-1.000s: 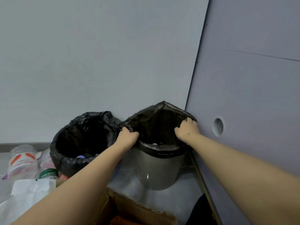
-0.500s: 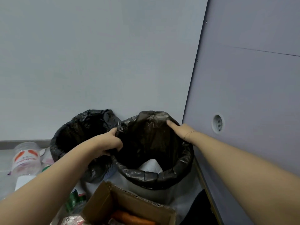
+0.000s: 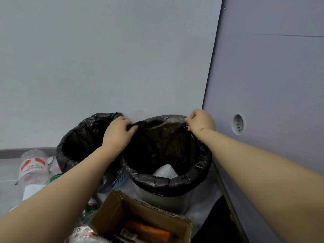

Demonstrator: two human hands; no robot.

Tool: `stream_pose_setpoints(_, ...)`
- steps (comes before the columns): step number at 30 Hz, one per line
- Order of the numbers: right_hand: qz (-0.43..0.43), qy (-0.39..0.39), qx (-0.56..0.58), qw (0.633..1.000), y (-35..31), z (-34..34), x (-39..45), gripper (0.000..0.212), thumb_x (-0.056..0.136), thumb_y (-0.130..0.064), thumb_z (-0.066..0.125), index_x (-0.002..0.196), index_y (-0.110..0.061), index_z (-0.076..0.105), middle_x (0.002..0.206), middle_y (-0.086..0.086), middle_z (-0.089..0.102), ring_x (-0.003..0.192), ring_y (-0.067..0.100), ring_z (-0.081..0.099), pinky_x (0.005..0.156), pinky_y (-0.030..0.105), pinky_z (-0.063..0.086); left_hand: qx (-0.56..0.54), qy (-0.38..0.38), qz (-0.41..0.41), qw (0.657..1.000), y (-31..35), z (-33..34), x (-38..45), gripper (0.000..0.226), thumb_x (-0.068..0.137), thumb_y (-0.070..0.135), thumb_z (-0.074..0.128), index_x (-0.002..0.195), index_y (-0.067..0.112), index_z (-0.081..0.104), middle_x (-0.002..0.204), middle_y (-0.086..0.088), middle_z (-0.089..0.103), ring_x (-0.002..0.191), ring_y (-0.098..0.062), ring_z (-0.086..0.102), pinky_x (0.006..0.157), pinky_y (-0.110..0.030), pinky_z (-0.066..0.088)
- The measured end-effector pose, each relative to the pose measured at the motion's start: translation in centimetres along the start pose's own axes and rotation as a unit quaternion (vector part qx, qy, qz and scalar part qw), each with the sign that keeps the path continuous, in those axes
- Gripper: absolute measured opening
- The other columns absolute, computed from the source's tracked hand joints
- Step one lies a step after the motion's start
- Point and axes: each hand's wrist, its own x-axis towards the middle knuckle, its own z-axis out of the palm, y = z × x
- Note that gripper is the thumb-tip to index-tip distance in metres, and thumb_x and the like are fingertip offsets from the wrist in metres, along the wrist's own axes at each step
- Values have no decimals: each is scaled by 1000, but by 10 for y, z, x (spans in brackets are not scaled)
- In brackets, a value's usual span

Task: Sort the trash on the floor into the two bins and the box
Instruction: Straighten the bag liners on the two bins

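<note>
Two bins stand against the wall, each lined with a black bag. On the right bin, a grey metal one, my left hand grips the far left edge of the black liner. My right hand pinches the liner's far right edge, and that back edge is pulled up between the hands. Something white lies inside this bin. The left bin sits beside it. A cardboard box in front holds orange trash.
A clear plastic bottle with a red label, white paper and other plastic trash lie on the floor at the left. A grey panel with a round vent closes off the right side.
Both hands have moved from the liner's sides to its far edge, taken hold of it and lifted it. The view has tilted down, showing more of the box.
</note>
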Motion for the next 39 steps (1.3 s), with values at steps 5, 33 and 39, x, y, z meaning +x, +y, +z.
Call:
stream_pose_setpoints(5, 63, -45, 57, 995, -1, 3, 7, 15, 87, -11, 54, 78, -9, 65, 81, 5, 62, 80, 23, 57, 66, 24, 41, -190, -41, -245, 950, -2, 12, 12, 45, 94, 31, 57, 55, 10, 47, 57, -10, 48, 68, -25, 50, 61, -34, 35)
stream_pose_setpoints(33, -244, -128, -285, 918, -16, 4, -22, 45, 93, -28, 44, 137, -14, 42, 133, 8, 47, 122, 27, 43, 94, 38, 41, -369, -19, -322, 872, 49, 17, -45, 45, 96, 5, 36, 137, 20, 44, 122, -10, 59, 82, -22, 60, 57, -24, 46)
stream_pose_setpoints(39, -268, -177, -233, 918, -61, -4, -63, 32, 88, -23, 46, 116, -21, 63, 115, 2, 62, 104, 23, 58, 82, 36, 51, -424, -94, -313, 844, 39, -14, -60, 43, 86, 49, 45, 113, 22, 63, 111, -2, 65, 104, -20, 61, 98, -44, 48)
